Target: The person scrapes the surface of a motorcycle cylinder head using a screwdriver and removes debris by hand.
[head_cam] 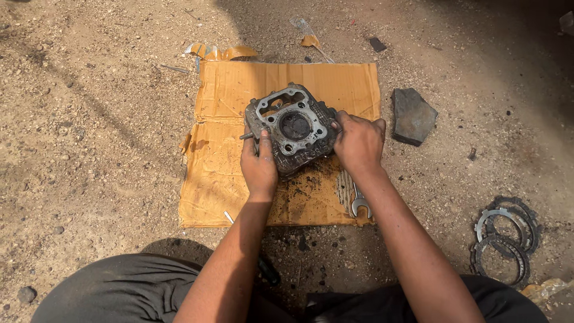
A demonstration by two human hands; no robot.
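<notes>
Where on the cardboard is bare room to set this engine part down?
The cardboard sheet is bare left of the left hand and along its far strip above the cylinder head. Crowded: black debris under it, and the wrench by the right hand.

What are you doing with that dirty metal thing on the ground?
A person holds a grimy engine cylinder head with both hands over a sheet of cardboard on the dirt. The left hand grips its near edge, the right hand its side. A wrench lies on the cardboard, and ring-shaped plates lie off to the right.
</notes>
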